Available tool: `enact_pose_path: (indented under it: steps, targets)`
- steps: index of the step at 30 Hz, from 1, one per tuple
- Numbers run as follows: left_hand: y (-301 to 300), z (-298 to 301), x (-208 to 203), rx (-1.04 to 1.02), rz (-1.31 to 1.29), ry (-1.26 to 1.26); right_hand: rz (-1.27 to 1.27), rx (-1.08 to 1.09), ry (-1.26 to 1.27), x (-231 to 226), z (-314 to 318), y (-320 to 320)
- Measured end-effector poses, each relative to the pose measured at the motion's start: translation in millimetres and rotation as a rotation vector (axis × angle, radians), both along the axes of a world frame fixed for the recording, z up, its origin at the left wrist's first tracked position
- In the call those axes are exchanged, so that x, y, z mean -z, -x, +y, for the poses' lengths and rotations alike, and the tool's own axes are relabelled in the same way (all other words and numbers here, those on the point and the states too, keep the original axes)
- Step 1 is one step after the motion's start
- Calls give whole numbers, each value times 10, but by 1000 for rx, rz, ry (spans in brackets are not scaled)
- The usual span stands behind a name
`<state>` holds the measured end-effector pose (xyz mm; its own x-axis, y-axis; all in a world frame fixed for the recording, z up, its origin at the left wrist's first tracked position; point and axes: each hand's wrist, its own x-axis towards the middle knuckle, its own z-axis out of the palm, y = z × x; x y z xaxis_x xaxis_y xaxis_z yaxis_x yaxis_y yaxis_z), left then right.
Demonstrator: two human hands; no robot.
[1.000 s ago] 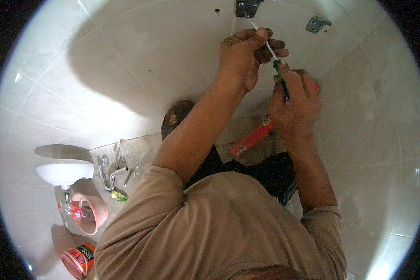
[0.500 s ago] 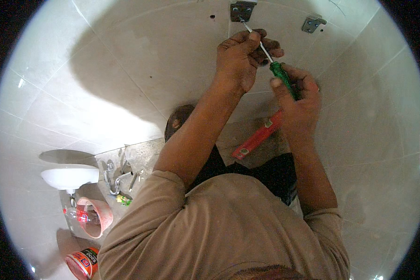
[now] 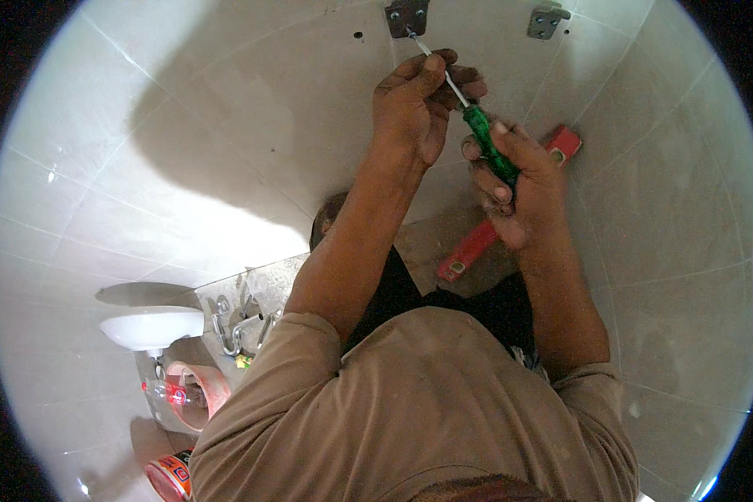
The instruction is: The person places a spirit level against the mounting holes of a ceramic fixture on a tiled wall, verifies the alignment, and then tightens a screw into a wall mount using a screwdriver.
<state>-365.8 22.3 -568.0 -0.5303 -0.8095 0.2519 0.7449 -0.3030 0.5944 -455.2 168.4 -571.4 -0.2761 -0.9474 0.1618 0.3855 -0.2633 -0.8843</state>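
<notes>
My right hand (image 3: 519,180) is wrapped round the green handle of a screwdriver (image 3: 489,146), thumb along its side. Farther up, my left hand (image 3: 422,105) pinches the white-looking shaft between thumb and fingers. The tip meets a screw at the lower edge of a dark metal bracket (image 3: 405,15) on the tiled wall. A second metal bracket (image 3: 545,22) is fixed to the wall on the right, with a small dark hole beside it. Another hole shows left of the first bracket.
A red spirit level (image 3: 468,249) slants behind my right hand. At left are a white washbasin (image 3: 152,328), chrome pipe fittings (image 3: 230,330) on the floor, a pink bucket (image 3: 213,385) with a plastic bottle (image 3: 166,391), and an orange-red tub (image 3: 169,477).
My right hand has turned round the screwdriver handle, its fingers now showing on the near side. The whole view has shifted slightly; the tip stays at the bracket's screw.
</notes>
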Motion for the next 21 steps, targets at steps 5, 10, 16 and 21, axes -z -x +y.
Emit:
enact_pose_path:
  steps: [5, 10, 16, 21]
  targets:
    - [-20, 28, 15, -58, -73, 8, 1210, 775, 22, 16, -77, -306]
    - [-42, -88, 36, -17, -75, 94, 1034, 739, 79, -81, -42, -347]
    - [-58, 0, 12, 29, -1, 53, 359, 435, -209, -159, -29, -343]
    - [10, -35, 20, -78, -93, 128, 1487, 878, 301, -58, -72, -195]
